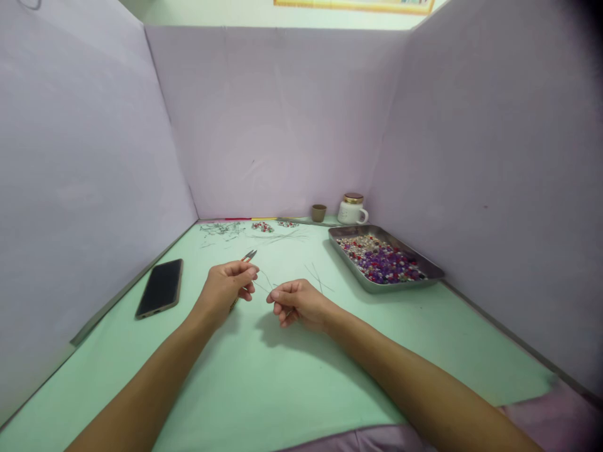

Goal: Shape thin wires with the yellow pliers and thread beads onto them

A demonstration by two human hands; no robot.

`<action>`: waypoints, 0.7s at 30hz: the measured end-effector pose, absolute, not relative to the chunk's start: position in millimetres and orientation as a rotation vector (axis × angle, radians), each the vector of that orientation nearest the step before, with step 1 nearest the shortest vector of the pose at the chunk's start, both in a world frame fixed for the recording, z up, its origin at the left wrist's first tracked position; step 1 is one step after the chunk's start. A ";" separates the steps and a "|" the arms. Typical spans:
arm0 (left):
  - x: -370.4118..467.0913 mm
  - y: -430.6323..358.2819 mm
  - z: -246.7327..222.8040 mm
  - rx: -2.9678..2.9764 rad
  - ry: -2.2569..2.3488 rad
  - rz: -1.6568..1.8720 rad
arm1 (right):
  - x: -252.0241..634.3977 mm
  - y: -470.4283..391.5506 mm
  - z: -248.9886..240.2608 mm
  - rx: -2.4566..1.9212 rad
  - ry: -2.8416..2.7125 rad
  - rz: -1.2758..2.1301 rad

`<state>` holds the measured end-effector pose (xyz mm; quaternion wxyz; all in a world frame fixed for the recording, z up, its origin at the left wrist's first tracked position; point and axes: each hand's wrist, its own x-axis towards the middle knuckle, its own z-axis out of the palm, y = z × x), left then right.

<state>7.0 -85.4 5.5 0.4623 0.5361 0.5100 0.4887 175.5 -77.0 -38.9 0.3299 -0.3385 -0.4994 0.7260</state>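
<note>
Between my two hands runs a thin wire (264,276), bent where it spans the gap. My left hand (232,282) is closed in a pinch on one side of it. On the other side my right hand (296,301) pinches the wire between thumb and forefinger, the other fingers curled. Partly hidden behind my left hand lie scissors (249,255) with orange-red parts, blades pointing away from me. A few loose wires (320,279) rest on the green tabletop (264,383) just beyond my right hand.
A metal tray (372,287) of purple, red and pale beads stands at the right. A phone (161,287) lies at the left. At the back are wire pieces (221,229), bead clusters (262,226), a small cup (319,213) and a lidded mug (351,210). Pale partitions (282,119) enclose the table.
</note>
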 end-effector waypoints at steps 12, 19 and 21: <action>5.6 -86.2 13.0 1.676 1.566 1.153 | 172.0 -82.7 -27.1 -1.062 -1.354 1.751; 3.8 -82.7 7.7 1.505 1.416 1.149 | 172.4 -82.5 -28.5 -1.033 -1.405 1.757; 4.2 -81.7 6.5 1.361 1.325 1.176 | 171.7 -83.5 -28.4 -1.000 -1.445 1.751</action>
